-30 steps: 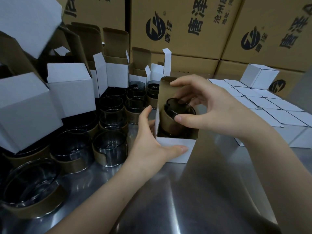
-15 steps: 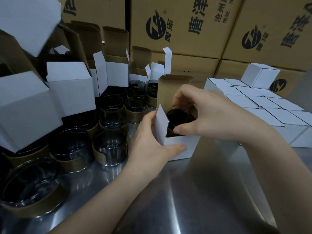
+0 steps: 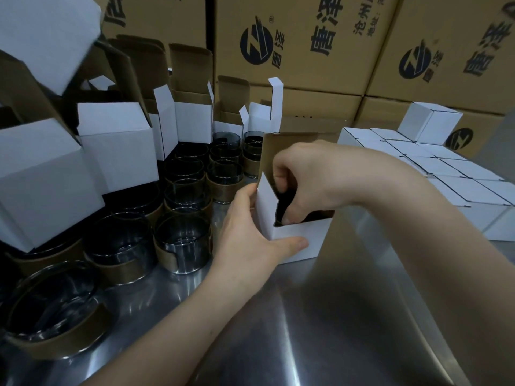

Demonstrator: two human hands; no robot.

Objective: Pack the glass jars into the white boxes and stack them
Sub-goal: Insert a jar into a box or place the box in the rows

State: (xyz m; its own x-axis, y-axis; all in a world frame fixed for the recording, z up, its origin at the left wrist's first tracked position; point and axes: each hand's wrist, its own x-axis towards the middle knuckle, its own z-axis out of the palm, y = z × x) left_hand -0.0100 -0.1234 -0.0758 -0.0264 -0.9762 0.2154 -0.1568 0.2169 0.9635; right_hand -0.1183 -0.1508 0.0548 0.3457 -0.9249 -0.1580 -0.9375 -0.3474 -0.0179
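Note:
A small white box [image 3: 295, 238] with its brown-lined lid flap up stands on the steel table, centre. My left hand [image 3: 250, 232] grips its left side, thumb across the front. My right hand [image 3: 309, 176] reaches down into the opening, fingers curled round a dark glass jar [image 3: 285, 201] that sits almost wholly inside and is mostly hidden. Several more glass jars with brown paper bands [image 3: 182, 243] stand in rows to the left. Closed white boxes [image 3: 457, 174] lie packed side by side at the right, with one box [image 3: 430, 125] on top.
Open empty white boxes [image 3: 117, 146] are piled at the left and behind the jars. Large brown cartons [image 3: 292, 43] with printed logos form a wall at the back. Bare steel table [image 3: 306, 330] lies in the foreground.
My right hand has lowered the jar from above the box's opening down into the box. My left hand has kept its hold on the box.

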